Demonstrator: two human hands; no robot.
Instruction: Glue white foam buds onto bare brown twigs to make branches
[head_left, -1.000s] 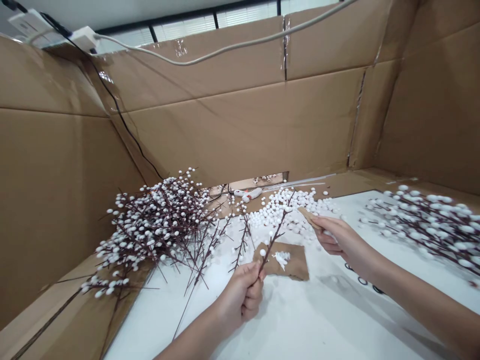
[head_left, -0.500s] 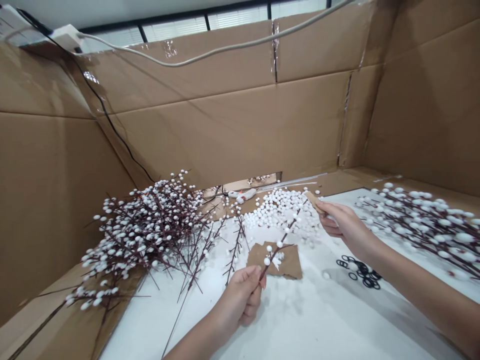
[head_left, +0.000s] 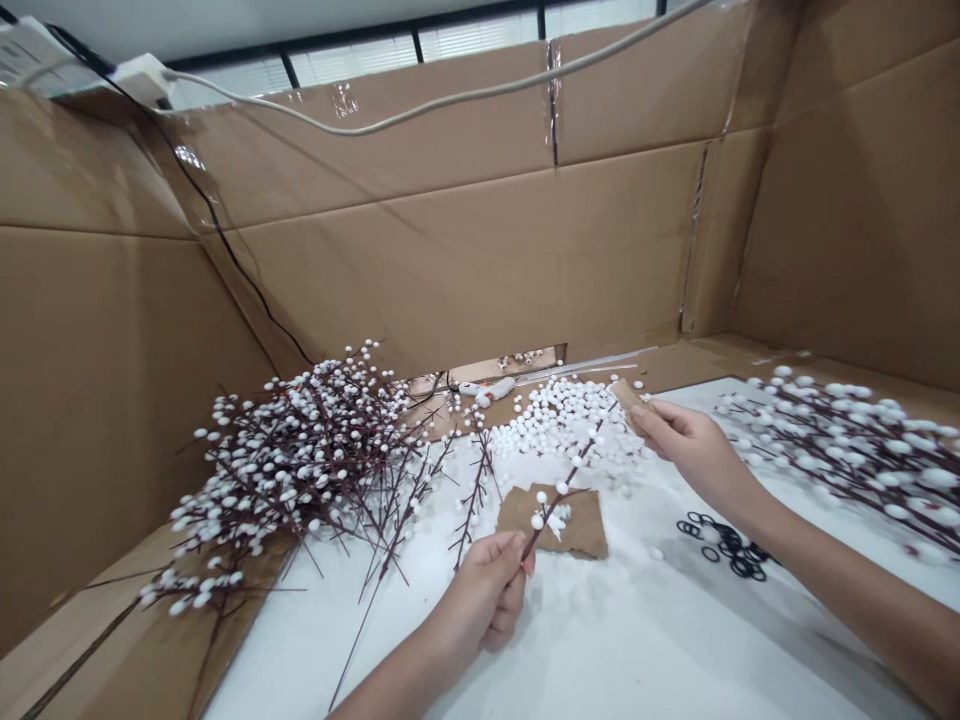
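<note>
My left hand [head_left: 487, 590] is closed on the lower end of a brown berry branch [head_left: 576, 462], which slants up to the right with a few white berries on it. In my right hand [head_left: 686, 435] is a small piece of cardboard [head_left: 624, 394], pinched by its edge at the branch's upper tip. Whether the cardboard touches the tip I cannot tell. Beneath the branch lies a torn cardboard square [head_left: 585, 525] with a white blob on it. Loose white berries [head_left: 562, 410] are heaped behind the branch.
A big pile of berry branches [head_left: 300, 450] stands on the left, with a few barer stems [head_left: 472, 495] beside it. More branches [head_left: 862, 430] lie at right. Black rings [head_left: 727, 545] rest near my right forearm. A glue gun [head_left: 487, 390] lies at the back by the cardboard wall [head_left: 450, 260].
The view has shifted very slightly. My right hand's fingers have moved a little on the cardboard piece; my left hand still holds the branch in the same pose.
</note>
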